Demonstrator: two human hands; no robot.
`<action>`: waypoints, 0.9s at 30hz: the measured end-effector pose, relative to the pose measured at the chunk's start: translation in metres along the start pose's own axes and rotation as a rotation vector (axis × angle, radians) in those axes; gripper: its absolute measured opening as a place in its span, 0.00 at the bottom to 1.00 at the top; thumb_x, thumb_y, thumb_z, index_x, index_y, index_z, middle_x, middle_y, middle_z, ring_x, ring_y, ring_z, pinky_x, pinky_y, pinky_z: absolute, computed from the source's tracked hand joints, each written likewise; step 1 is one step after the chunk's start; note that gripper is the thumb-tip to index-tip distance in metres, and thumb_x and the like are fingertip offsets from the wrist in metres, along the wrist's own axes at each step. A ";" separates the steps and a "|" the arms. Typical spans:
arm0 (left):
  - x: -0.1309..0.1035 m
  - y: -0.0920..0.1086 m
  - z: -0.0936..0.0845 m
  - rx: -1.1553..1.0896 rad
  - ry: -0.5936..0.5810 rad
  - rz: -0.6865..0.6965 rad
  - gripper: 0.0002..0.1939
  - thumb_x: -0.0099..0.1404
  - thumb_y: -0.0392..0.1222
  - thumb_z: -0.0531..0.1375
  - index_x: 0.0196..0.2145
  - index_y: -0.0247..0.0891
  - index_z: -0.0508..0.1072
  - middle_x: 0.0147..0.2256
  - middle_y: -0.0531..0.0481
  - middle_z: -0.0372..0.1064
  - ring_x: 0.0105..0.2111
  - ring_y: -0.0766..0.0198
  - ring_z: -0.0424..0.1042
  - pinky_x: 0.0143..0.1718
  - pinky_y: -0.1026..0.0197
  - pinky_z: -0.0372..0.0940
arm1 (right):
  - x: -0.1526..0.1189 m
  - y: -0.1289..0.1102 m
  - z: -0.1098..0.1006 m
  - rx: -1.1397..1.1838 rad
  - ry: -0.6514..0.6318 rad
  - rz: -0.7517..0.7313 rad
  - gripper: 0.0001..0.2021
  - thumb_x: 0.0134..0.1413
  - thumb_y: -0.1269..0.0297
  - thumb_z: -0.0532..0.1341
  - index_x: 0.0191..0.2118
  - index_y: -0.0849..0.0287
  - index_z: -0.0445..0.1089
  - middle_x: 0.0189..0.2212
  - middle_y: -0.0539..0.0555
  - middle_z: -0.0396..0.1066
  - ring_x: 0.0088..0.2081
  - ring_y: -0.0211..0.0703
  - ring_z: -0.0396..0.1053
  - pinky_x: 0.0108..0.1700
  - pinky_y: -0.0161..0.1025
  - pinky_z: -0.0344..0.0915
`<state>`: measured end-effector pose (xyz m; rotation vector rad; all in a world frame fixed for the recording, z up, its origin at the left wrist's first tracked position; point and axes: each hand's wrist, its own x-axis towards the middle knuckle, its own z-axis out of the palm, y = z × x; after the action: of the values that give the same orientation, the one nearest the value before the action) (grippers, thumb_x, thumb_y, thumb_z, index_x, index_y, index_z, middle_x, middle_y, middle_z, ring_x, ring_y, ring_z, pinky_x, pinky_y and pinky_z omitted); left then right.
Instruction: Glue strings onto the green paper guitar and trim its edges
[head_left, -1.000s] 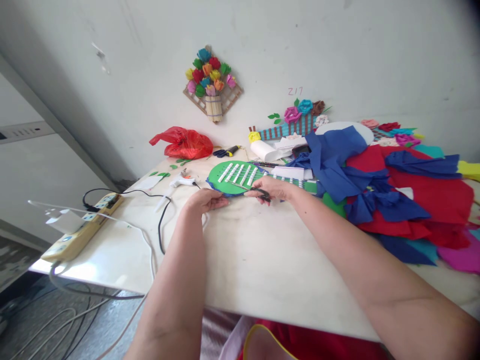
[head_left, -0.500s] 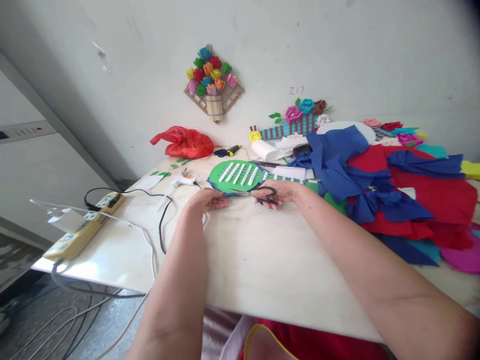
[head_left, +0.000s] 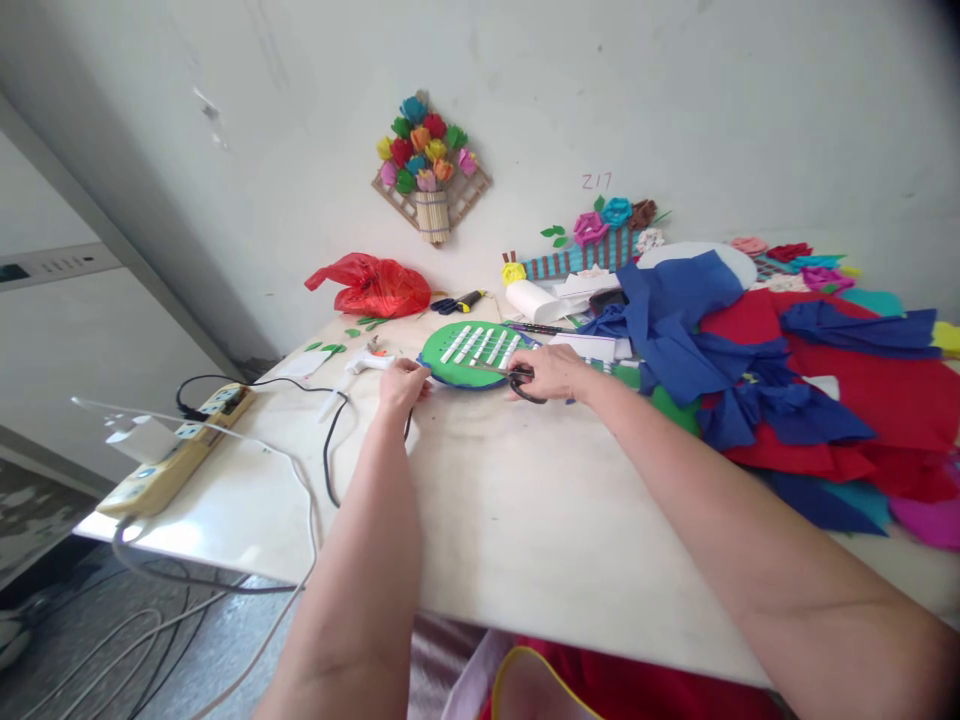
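left hand: fingers pinching left rim of round green paper disc with white strips, near table's far edge | right hand: closed around black-handled scissors, blades over disc's near rim

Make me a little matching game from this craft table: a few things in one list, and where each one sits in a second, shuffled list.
Things:
1. scissors
2. red plastic bag
3. power strip
4. green paper disc

Places:
A. near the table's left edge, cables plugged in
B. between the two hands, left hand at its rim
C. in the right hand
D. at the back, against the wall

Pairs: 1-C, 2-D, 3-A, 4-B
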<state>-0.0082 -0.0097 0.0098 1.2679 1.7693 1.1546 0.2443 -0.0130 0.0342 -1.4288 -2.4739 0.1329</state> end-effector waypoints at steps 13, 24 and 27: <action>0.008 -0.016 -0.004 0.380 -0.179 0.721 0.06 0.49 0.39 0.63 0.28 0.41 0.75 0.50 0.48 0.67 0.58 0.52 0.51 0.58 0.48 0.46 | -0.005 0.002 0.005 -0.414 -0.016 -0.181 0.21 0.44 0.48 0.59 0.42 0.56 0.68 0.39 0.55 0.73 0.39 0.49 0.69 0.34 0.38 0.56; 0.012 -0.020 -0.001 0.219 -0.200 0.693 0.07 0.51 0.44 0.62 0.28 0.40 0.75 0.51 0.46 0.67 0.53 0.52 0.62 0.56 0.48 0.53 | -0.006 -0.008 0.010 -0.494 0.017 -0.214 0.17 0.50 0.55 0.55 0.43 0.58 0.67 0.38 0.56 0.73 0.36 0.48 0.70 0.32 0.39 0.55; 0.010 -0.016 0.000 0.195 -0.203 0.690 0.07 0.51 0.44 0.62 0.28 0.39 0.76 0.52 0.44 0.65 0.53 0.52 0.63 0.56 0.49 0.52 | -0.006 -0.009 0.010 -0.496 0.004 -0.202 0.17 0.51 0.55 0.54 0.43 0.58 0.66 0.39 0.56 0.73 0.37 0.48 0.69 0.33 0.39 0.55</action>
<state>-0.0175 -0.0020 -0.0052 2.1339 1.3444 1.1603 0.2364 -0.0223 0.0254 -1.3214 -2.7489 -0.5597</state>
